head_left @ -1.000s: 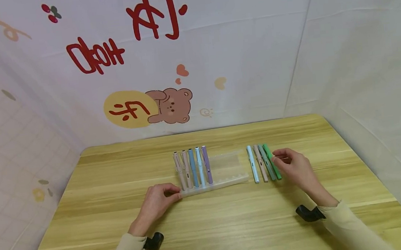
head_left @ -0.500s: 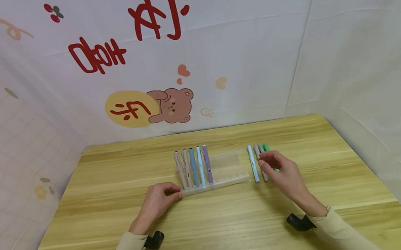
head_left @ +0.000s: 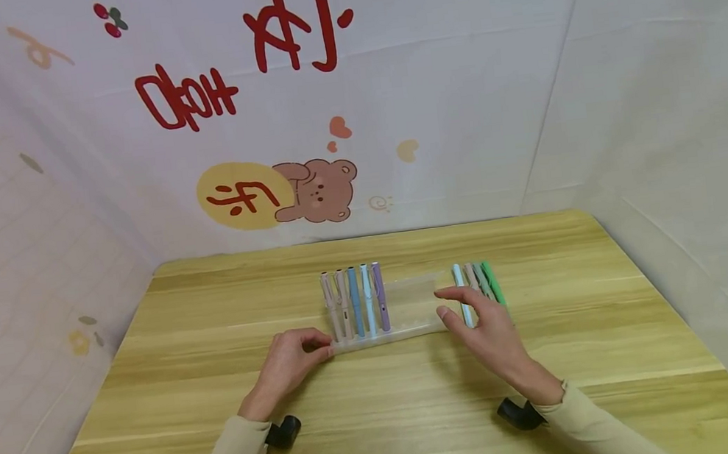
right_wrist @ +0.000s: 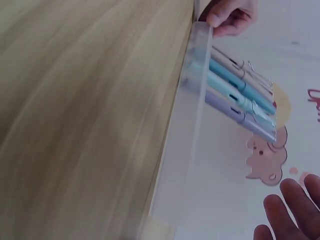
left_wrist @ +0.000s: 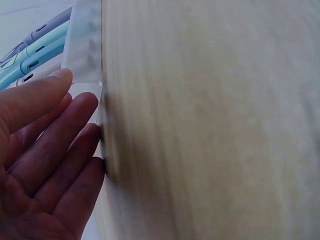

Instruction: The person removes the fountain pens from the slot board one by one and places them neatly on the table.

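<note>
A clear plastic pen rack (head_left: 415, 303) stands on the table, with several pens leaning side by side in its left half. Among them are a purple pen (head_left: 382, 306), a light blue pen (head_left: 368, 304), a darker blue pen (head_left: 355, 302) and two pinkish ones. My left hand (head_left: 292, 356) pinches the rack's left front corner; its thumb (left_wrist: 62, 74) shows on the front lip in the left wrist view. My right hand (head_left: 494, 335) is at the rack's right end, thumb and index finger spread apart with nothing between them.
Loose pens lie side by side right of the rack, partly behind my right hand: a pale blue pen (head_left: 458, 276), pinkish and grey-green ones, and a green pen (head_left: 493, 284). A printed white cloth (head_left: 457, 99) hangs behind the wooden table (head_left: 384, 417).
My right hand has moved left from the green pen, across the loose pens, to the rack's right end, its thumb and index finger spreading. The left hand stays at the rack's left corner.
</note>
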### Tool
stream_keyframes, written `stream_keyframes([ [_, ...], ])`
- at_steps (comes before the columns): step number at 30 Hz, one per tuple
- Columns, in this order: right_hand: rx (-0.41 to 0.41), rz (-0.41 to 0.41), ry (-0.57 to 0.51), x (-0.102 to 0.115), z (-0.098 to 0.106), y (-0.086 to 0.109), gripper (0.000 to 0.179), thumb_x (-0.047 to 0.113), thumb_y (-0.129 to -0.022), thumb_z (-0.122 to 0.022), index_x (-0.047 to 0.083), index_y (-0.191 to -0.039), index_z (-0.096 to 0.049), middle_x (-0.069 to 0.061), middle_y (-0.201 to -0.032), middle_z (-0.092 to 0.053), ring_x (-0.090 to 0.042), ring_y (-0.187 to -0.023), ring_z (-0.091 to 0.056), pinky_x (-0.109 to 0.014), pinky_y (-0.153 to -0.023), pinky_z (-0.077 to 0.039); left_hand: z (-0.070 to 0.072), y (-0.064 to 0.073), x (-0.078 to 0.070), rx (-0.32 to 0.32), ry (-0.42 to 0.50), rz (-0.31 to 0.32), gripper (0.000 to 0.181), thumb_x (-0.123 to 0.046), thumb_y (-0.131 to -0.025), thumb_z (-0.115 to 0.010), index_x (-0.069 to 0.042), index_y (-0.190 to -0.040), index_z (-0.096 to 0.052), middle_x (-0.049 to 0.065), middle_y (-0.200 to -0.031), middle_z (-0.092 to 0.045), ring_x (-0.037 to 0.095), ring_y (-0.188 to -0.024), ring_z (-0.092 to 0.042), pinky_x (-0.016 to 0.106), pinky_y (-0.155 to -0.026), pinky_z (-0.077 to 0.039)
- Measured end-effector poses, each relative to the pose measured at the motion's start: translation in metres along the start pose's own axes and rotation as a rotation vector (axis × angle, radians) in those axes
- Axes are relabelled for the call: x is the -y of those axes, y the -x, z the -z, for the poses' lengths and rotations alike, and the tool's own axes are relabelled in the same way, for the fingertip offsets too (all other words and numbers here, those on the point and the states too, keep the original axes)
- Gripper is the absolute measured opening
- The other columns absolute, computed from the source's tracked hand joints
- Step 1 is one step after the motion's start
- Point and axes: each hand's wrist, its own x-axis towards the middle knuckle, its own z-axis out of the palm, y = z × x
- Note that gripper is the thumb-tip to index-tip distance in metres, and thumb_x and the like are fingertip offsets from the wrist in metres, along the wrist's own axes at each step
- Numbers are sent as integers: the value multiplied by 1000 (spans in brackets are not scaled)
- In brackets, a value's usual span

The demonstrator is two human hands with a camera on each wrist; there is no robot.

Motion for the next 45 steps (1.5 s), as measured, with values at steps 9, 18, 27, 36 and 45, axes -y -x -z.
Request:
stream_keyframes([
  [9,56,3,29,10,-21,-2,31,20,-98,-73,10,-127,-71,-3,-126,-73,-25,-122,-65,-49,-99,-51,-1,1,2,-4,-7,1,6,-14,-88,-84,-18,-92,-81,-8,-92,-76,10,-87,-68,37,-82,-54],
  [18,154,-99,37,15,-38,-9,40,31,-100,-71,8,-132,-66,-7,-132,-69,-28,-123,-64,-52,-101,-51,-2,2,2,-10,-5,8,7,-12,-87,-85,-16,-92,-81,-8,-91,-76,10,-87,-68,37,-82,-54],
  [27,193,-181,-103,14,-50,-19,38,27,-101,-70,4,-130,-64,-11,-130,-68,-29,-120,-66,-48,-103,-51,0,2,1,2,-2,-1,7,-12,-87,-84,-15,-93,-81,-8,-91,-76,10,-87,-68,36,-82,-54],
  [36,213,-273,-189,10,-65,-26,40,19,-100,-71,-2,-132,-61,-15,-128,-67,-30,-116,-67,-44,-99,-54,0,2,1,21,-1,0,6,-13,-89,-82,-15,-95,-81,-7,-93,-76,10,-88,-68,37,-83,-54],
  [45,223,-316,-179,7,-76,-32,33,19,-99,-70,1,-126,-65,-6,-113,-72,-22,-102,-71,-42,-91,-57,-1,2,2,7,-6,-9,6,-13,-88,-83,-16,-94,-81,-8,-92,-76,11,-89,-69,36,-83,-54],
])
